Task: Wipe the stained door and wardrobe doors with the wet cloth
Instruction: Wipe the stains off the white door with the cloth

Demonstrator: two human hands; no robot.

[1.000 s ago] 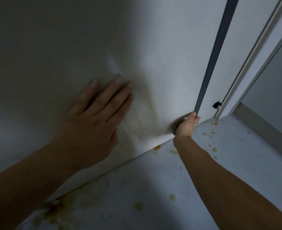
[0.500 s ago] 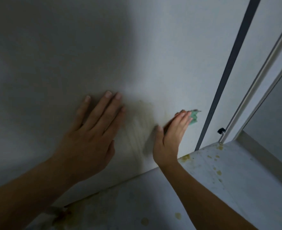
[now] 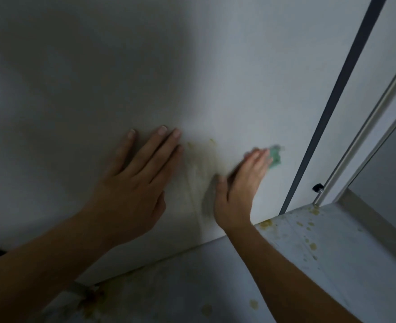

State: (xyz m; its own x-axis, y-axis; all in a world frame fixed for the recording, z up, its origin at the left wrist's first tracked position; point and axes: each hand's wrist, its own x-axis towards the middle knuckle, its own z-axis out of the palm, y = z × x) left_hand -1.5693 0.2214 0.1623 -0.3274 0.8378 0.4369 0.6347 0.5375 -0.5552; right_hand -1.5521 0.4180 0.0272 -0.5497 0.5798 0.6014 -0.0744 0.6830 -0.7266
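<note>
While the right hand (image 3: 241,185) presses a green wet cloth (image 3: 275,157) flat under straight fingers against the pale door (image 3: 239,78), the left hand (image 3: 134,183) lies spread and empty on it, likely to brace. Yellowish streaks (image 3: 201,169) sit between them. Rightward, a dark vertical gap (image 3: 329,113) bounds the panel; upward it runs on, giving stroke room; the spattered floor (image 3: 297,264) lies just below.

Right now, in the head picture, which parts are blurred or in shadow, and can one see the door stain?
Head view: the right hand and the green cloth under its fingertips are smeared by motion blur; the left hand is sharp; a broad shadow darkens the left of the door; the yellowish stain between the hands shows only faintly.
</note>
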